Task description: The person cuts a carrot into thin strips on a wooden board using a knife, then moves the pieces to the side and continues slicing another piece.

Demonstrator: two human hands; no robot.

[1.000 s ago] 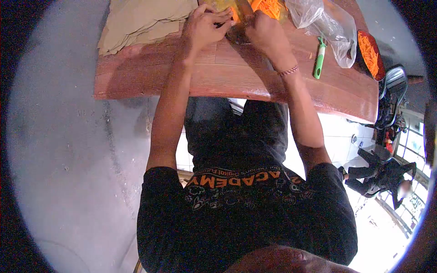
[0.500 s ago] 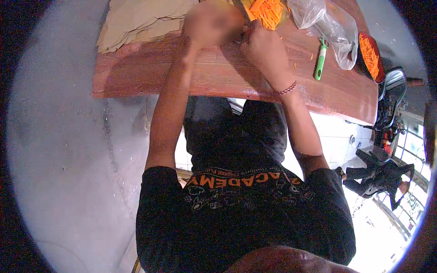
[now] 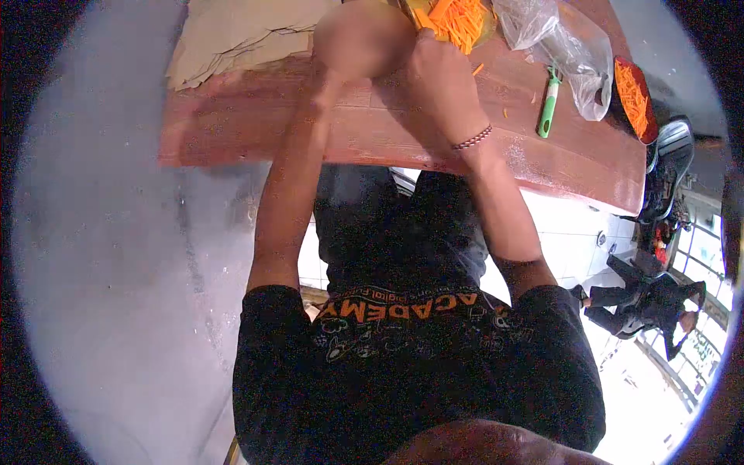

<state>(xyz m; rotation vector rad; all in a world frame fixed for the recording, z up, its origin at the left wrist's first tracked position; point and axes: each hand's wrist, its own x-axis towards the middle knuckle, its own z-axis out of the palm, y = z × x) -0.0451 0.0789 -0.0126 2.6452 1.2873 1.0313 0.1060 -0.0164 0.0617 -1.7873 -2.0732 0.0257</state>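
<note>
My left hand (image 3: pixel 358 39) is at the far edge of the red-brown wooden table (image 3: pixel 372 136); it is blurred, so its grip cannot be read. My right hand (image 3: pixel 440 74), a beaded band on its wrist, is curled next to it and touches the edge of a pile of shredded orange carrot (image 3: pixel 459 17). What the fingers hold is hidden behind the hand. Both hands are close together, almost touching.
Brown paper sheets (image 3: pixel 240 35) lie at the table's left. A clear plastic bag (image 3: pixel 558 43), a green-handled peeler (image 3: pixel 549 105) and a dark bowl of shredded carrot (image 3: pixel 634 97) sit to the right. Beyond stand a motorbike (image 3: pixel 666 167) and a person (image 3: pixel 659 298).
My right hand has moved up toward the carrot pile. My left hand has lifted slightly and is now blurred. A few carrot shreds have scattered on the table by the right wrist.
</note>
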